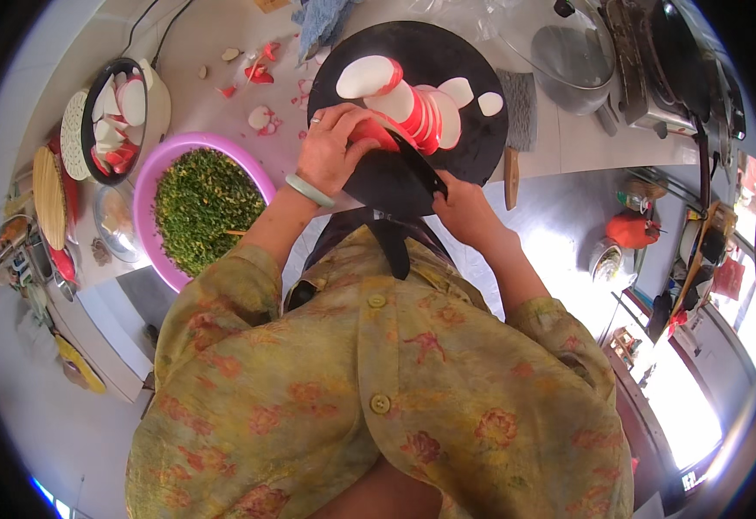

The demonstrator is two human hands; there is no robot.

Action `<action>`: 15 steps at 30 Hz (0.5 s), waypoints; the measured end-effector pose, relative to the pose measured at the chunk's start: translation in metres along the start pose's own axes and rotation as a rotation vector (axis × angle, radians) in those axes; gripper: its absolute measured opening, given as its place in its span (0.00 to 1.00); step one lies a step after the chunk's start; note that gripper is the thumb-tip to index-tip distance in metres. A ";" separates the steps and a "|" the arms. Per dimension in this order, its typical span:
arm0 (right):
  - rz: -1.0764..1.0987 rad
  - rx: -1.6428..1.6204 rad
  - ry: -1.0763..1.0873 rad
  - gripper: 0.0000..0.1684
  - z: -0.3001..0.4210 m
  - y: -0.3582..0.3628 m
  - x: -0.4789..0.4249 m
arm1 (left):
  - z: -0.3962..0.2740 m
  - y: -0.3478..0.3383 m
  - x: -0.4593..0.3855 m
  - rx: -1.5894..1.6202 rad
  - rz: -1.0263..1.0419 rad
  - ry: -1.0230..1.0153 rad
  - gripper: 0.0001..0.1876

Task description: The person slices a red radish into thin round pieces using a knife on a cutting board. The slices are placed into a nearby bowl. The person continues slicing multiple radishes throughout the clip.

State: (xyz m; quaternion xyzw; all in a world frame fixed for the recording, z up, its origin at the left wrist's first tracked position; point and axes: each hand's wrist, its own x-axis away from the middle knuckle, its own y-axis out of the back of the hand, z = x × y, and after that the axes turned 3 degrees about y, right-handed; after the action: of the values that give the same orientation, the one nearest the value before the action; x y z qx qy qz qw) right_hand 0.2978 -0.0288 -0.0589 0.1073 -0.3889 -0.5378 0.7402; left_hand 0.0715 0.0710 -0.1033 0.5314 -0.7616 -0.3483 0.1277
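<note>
On a round black cutting board (443,42), my left hand (336,146) presses a piece of red-skinned radish (375,133) from the left. A ring and a pale bangle are on this hand and wrist. My right hand (472,211) grips the handle of a knife with a dark blade (412,162). Its blade lies against the right side of the radish piece, and I cannot tell how deep it sits. Just beyond the blade, several white-fleshed radish slices (423,117) lean in an overlapping row. A larger slice (365,76) rests at the far end, and two small ones (490,104) lie apart on the right.
A cleaver (519,110) lies against the board's right side, near a glass lid (569,55) and a stove (660,110). Left are a pink basin (151,175) of chopped greens (206,207) and a dark oval pot (96,84) of radish chunks. Peelings (259,72) litter the counter.
</note>
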 end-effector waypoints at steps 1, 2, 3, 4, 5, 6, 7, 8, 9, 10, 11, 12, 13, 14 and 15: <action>0.002 -0.018 -0.034 0.20 -0.001 0.000 0.007 | 0.001 0.001 0.000 -0.024 0.023 -0.001 0.22; 0.015 -0.023 -0.063 0.19 -0.002 0.001 0.013 | 0.003 0.002 -0.001 -0.023 0.044 0.027 0.22; 0.026 -0.026 -0.093 0.19 -0.003 0.003 0.019 | 0.006 0.002 -0.005 -0.021 0.064 0.052 0.22; 0.037 -0.030 -0.123 0.19 -0.005 0.004 0.023 | 0.008 0.003 -0.008 -0.019 0.085 0.077 0.23; 0.033 -0.033 -0.123 0.19 -0.006 0.004 0.027 | 0.009 0.004 -0.010 -0.018 0.111 0.084 0.24; 0.030 -0.035 -0.125 0.18 -0.009 0.003 0.030 | 0.009 0.006 -0.012 -0.017 0.138 0.092 0.25; 0.026 -0.038 -0.127 0.18 -0.010 0.003 0.032 | 0.009 0.007 -0.014 -0.015 0.165 0.100 0.26; 0.033 -0.054 -0.138 0.17 -0.009 0.004 0.032 | 0.006 0.007 -0.013 -0.059 0.187 0.078 0.25; 0.041 -0.071 -0.151 0.17 -0.007 0.005 0.032 | 0.002 0.007 -0.009 -0.101 0.210 0.057 0.25; 0.048 -0.088 -0.163 0.16 -0.005 0.005 0.033 | 0.000 0.007 -0.006 -0.144 0.233 0.035 0.25; 0.040 -0.082 -0.157 0.16 -0.004 0.004 0.033 | 0.002 0.004 -0.004 -0.122 0.193 0.064 0.26; 0.031 -0.077 -0.147 0.16 -0.003 0.003 0.032 | 0.003 0.001 -0.001 -0.101 0.151 0.093 0.26; 0.023 -0.071 -0.138 0.15 -0.002 0.003 0.032 | 0.004 -0.002 0.001 -0.080 0.108 0.122 0.27; 0.015 -0.081 -0.134 0.15 -0.002 0.003 0.033 | 0.006 -0.002 0.003 -0.050 0.131 0.196 0.27; 0.005 -0.089 -0.132 0.15 -0.002 0.003 0.036 | 0.002 0.001 0.003 -0.016 0.154 0.269 0.27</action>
State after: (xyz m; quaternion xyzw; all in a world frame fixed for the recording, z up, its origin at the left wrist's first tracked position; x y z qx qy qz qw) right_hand 0.3060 -0.0598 -0.0420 0.0374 -0.4128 -0.5587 0.7184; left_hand 0.0687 0.0691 -0.1046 0.5124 -0.7732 -0.2692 0.2590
